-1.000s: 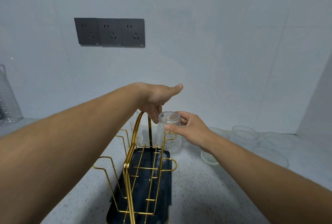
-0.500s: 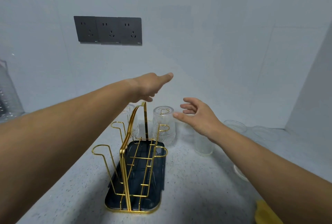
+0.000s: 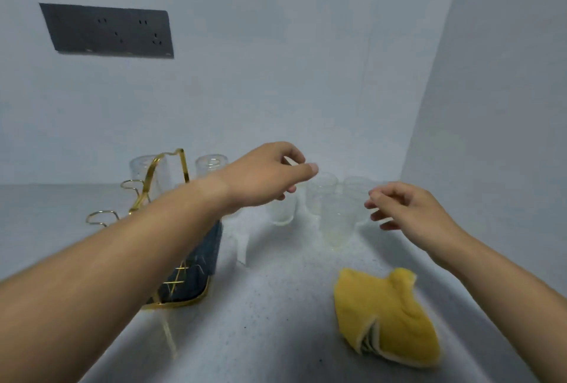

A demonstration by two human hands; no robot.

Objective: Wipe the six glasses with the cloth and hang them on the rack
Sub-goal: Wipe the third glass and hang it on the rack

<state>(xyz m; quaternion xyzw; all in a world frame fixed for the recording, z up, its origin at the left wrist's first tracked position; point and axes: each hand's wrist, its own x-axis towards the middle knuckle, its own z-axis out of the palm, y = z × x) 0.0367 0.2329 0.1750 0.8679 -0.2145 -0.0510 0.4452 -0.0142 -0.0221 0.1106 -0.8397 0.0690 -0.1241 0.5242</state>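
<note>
Left hand and right hand hover empty, fingers half-curled — upright glasses stand between them, nearer the right.

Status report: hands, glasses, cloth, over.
Left hand, right hand open, empty, by standing glasses. Two hung glasses on rack. Cloth lies on counter, untouched. Nothing in the way.

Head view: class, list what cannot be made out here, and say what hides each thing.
Gold rack: the left forearm covers its middle, so free hooks cannot be counted.
Loose glasses: clear, motion-blurred, overlapping; their number is uncertain.
Left hand: its curled fingers hide whether they touch a glass.
Wall sockets: blurred; details unreadable.
</note>
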